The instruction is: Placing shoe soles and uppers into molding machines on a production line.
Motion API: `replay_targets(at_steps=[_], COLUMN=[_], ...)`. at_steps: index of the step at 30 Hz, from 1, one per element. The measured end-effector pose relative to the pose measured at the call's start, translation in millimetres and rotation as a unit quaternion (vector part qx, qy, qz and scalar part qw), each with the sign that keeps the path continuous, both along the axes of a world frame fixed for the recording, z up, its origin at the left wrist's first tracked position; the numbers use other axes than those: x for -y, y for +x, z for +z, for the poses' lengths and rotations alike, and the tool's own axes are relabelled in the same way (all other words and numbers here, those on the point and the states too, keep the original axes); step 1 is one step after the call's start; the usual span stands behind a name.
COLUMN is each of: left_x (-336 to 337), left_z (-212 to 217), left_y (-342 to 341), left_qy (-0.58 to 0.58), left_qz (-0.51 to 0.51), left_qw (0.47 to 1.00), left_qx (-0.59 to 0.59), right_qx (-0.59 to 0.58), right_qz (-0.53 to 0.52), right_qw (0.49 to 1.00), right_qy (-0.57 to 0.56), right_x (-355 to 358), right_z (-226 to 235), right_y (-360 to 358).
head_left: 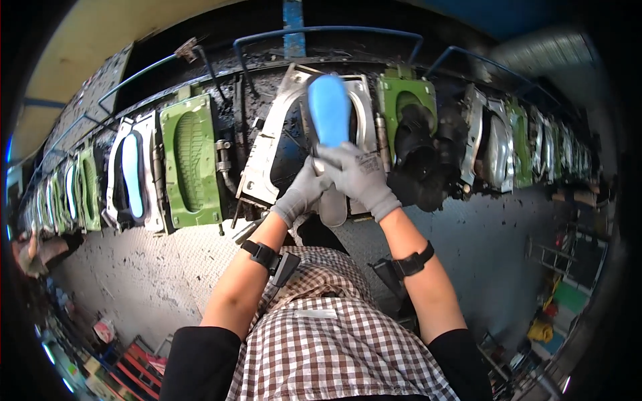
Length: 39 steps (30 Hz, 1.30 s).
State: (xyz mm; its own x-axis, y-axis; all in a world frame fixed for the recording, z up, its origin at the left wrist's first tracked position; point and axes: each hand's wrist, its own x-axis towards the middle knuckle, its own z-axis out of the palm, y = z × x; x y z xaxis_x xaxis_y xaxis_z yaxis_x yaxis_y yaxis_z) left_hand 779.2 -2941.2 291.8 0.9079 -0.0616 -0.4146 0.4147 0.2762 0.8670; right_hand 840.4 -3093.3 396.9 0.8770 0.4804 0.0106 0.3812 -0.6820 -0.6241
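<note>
A blue sole-shaped piece [329, 107] with a dark edge stands over the open silver metal mould [274, 147] in front of me. Both of my hands wear grey gloves and meet at its near end. My left hand [307, 189] is closed there, its fingertips partly hidden by the other hand. My right hand [358, 177] lies across the same end with its fingers bent over it. Just under the gloves a grey rounded metal piece [333, 208] shows; whether it joins the blue piece is hidden.
To the left stand a green mould plate [190, 160] with a tread pattern and another silver mould [144, 180] with a blue sole shape. On the right, black footwear [416, 140] covers part of a green plate [394, 87]. Blue rails [328, 29] run behind.
</note>
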Motion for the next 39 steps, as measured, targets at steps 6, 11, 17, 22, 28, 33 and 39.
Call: replay_targets(at_steps=[6,11,17,22,28,33,39], left_x=[14,11,-26,0,10,21,44], left_z=[27,25,62,49,39,33,50], left_y=[-63,-82,-39,18,31,74,89], left_qy=[-0.002,-0.231,-0.055,-0.13,-0.141,-0.162,-0.084], left_qz=[-0.196,-0.042,0.023,0.143,0.088,0.13,0.169], left_qw=[0.961,0.945,0.994,0.975,0.984,0.977,0.98], left_qx=[-0.196,-0.226,-0.091,-0.107,-0.061,-0.056,0.061], right_qx=[-0.102,-0.144,-0.064,-0.184,-0.134,-0.033,0.026], right_qz=[0.043,0.078,-0.087,-0.151,-0.244,-0.219,-0.19], right_qw=[0.992,0.986,0.994,0.97,0.952,0.975,0.981], right_qy=[0.053,0.008,0.033,-0.048,0.126,0.023,0.023], right_x=[-1,34,28,18,13,16,34], right_z=[-14,-23,-12,-56,-53,-44,-45], right_y=[-3,-80,-29,-23,-40,1,28])
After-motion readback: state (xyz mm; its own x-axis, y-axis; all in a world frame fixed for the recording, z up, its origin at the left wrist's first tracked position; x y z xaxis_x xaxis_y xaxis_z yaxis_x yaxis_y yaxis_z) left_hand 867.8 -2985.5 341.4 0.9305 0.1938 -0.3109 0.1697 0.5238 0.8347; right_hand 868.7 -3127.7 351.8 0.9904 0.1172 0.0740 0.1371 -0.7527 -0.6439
